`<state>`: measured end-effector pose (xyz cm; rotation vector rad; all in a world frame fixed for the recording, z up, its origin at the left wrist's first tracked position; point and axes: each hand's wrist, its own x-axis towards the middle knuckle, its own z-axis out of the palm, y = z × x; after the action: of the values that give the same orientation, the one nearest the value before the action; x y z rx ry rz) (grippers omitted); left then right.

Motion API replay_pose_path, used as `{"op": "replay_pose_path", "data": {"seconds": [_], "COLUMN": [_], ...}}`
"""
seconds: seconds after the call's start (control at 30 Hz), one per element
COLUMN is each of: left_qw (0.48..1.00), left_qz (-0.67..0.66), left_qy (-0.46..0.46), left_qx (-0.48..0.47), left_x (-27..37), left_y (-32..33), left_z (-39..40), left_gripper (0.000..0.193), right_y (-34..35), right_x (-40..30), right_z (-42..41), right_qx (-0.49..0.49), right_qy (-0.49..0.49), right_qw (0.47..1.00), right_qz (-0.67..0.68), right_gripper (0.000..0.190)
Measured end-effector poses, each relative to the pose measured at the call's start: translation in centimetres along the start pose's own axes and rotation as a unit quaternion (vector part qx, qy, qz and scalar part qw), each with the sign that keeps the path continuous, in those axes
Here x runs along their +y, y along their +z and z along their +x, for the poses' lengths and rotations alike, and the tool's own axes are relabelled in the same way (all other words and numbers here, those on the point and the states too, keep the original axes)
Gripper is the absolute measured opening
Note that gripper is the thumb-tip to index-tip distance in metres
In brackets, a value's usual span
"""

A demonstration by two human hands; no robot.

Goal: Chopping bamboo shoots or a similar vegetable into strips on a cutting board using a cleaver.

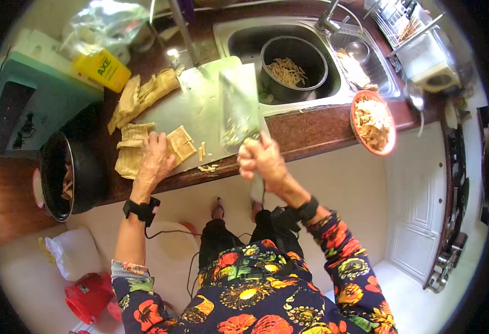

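My right hand (265, 160) grips a wide-bladed cleaver (236, 96), lifted near the right side of a metallic-looking cutting board (202, 98). Small chopped bits cling to the blade, which hides part of the board. My left hand (156, 154) holds down a folded yellowish sheet (181, 144), which looks like tofu skin, with fingertips curled on it. More folded sheets (129, 156) lie under and left of that hand. Behind them rests a thicker folded bundle (148, 94). A few cut strips (202, 151) sit right of the held sheet, near the front edge.
A dark pot (321, 79) holding cut strips stands in the sink basin (248, 35). An orange-rimmed bowl (392, 137) of pale pieces sits at the counter's right edge. At left are another black pot (73, 179), a yellow bottle (102, 69) and a teal-and-white box (14, 100).
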<state>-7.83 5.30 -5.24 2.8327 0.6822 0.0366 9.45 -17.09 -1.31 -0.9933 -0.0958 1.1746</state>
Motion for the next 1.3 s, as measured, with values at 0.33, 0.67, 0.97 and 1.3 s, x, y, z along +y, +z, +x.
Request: {"op": "replay_pose_path", "data": {"seconds": [0.33,0.67,0.97,1.3], "left_qw": [0.987,0.958,0.843,0.976], "left_qz": [-0.140,-0.246,-0.484,-0.106], "left_qy": [0.073,0.129,-0.155,0.114], "left_qx": [0.022,0.069,-0.180,0.151], "left_x": [-0.5,-2.6,0.5,4.1], "left_y": [1.6,0.1,-4.0,3.8], "left_z": [0.9,6.9,7.8,6.6], "left_gripper": [0.015,0.013,0.028,0.053], "right_y": [3.8,3.4,-3.2,-1.6], "right_x": [8.6,7.6,4.4,2.4], "right_z": [-3.1,-5.6,-1.9,-0.5], "right_qx": [0.063,0.097,0.067,0.098], "right_qy": [-0.015,0.004,-0.170,-0.123], "right_qw": [0.997,0.994,0.831,0.890], "right_qz": [0.028,-0.051,-0.525,-0.429], "right_gripper": [0.023,0.023,0.024,0.025]}}
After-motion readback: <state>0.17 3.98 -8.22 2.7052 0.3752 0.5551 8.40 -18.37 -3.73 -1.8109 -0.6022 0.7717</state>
